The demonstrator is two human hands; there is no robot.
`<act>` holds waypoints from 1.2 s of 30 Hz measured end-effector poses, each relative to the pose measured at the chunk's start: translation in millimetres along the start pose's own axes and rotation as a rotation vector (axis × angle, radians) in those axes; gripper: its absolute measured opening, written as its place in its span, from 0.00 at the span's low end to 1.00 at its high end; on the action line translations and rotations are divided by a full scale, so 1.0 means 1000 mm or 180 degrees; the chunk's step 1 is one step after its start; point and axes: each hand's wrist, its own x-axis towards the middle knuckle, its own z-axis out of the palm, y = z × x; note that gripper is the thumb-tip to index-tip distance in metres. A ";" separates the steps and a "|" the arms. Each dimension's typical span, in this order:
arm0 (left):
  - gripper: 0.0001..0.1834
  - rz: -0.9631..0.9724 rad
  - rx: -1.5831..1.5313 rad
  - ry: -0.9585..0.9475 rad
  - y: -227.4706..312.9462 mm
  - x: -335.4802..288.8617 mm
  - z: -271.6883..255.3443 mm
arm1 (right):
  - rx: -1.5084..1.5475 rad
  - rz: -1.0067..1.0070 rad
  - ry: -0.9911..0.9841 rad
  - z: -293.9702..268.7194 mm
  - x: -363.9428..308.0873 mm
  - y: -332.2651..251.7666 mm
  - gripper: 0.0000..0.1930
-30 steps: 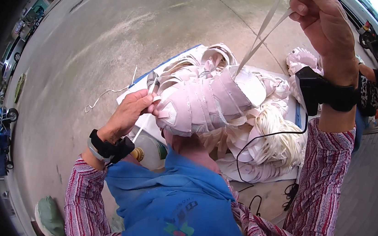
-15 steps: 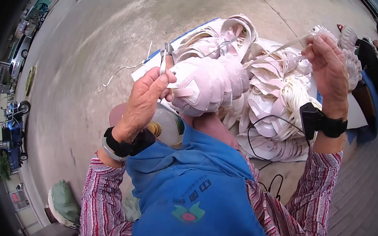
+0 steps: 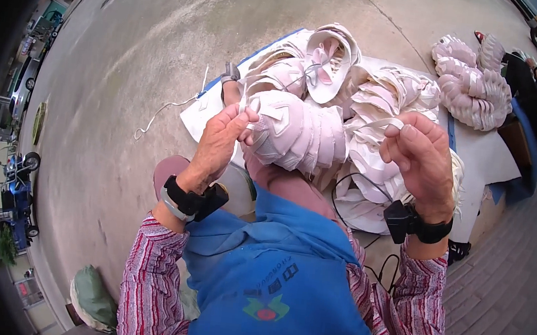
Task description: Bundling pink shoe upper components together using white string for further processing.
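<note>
Above the knee [image 3: 286, 186], between the two hands: one stack of pink-and-white shoe pieces [image 3: 298, 134], overlapping, long axis running left to right. Left hand [image 3: 218, 139], the nearer: thumb and fingers pinched on a white ribbon [image 3: 244, 101], at the stack's left end. Right hand [image 3: 421, 160], apart from the stack: thumb and finger pinched on a white strap [image 3: 374, 122], which runs leftward to the stack's right end. Ribbon and strap as one length: cannot tell. Beyond the stack: further shoe parts [image 3: 328, 69].
</note>
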 end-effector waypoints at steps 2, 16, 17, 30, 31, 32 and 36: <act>0.13 -0.0322 -0.0040 -0.0169 -0.010 0.000 0.002 | 0.0328 0.0389 0.0020 -0.001 -0.002 0.026 0.11; 0.12 -0.0432 -0.0363 -0.0241 -0.011 -0.021 0.016 | -0.0478 0.1519 -0.0372 0.066 0.008 0.121 0.17; 0.12 -0.0448 -0.0364 -0.0218 -0.012 -0.025 0.014 | -0.0466 0.1540 -0.0387 0.063 0.008 0.126 0.17; 0.11 -0.0628 -0.0052 -0.0376 -0.020 -0.037 0.015 | -0.0320 0.1982 -0.0567 0.044 0.055 0.145 0.19; 0.11 -0.0675 -0.0291 -0.0075 -0.016 -0.032 0.012 | -0.0092 0.1968 -0.0553 0.046 0.060 0.147 0.19; 0.11 -0.0631 -0.0415 0.0055 -0.017 -0.028 0.006 | -0.0117 0.1952 -0.0577 0.050 0.061 0.148 0.19; 0.11 -0.0815 -0.0925 0.0498 -0.025 -0.030 -0.012 | -0.0595 0.1621 -0.0500 0.083 0.043 0.150 0.15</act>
